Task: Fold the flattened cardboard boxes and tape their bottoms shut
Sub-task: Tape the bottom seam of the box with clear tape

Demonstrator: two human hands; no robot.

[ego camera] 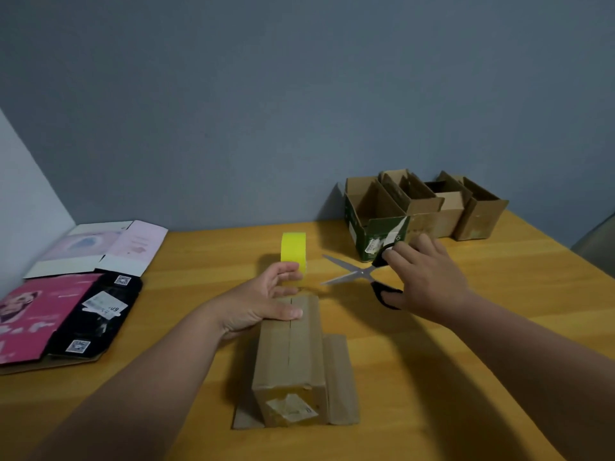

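**Scissors open beside the tape roll over a folded box**

Grey-blue walls meet in a corner behind a yellow wooden table point(466, 327). At its middle a brown cardboard box point(293, 354) lies with its closed flaps facing up, a seam running down them; loose flaps spread flat on the table beneath its near and right sides. The left hand point(263, 304) rests on the box's far end, thumb pressed across the seam, while its fingers point(286, 271) curl round the lower part of a yellow tape roll point(294, 251) standing on edge just past the box. To the right of those fingers, the right hand point(422, 277) grips black-handled scissors point(362, 274), thumb and fingers through the loops, blades spread wide and pointing at the tape.

Beyond the right hand, a row of assembled boxes point(426, 207) stands against the wall, tops open; their insides look dark. Far left of the left hand, flattened printed cartons point(66, 294) lie overlapping near the table's edge. Bare table lies between the two groups.
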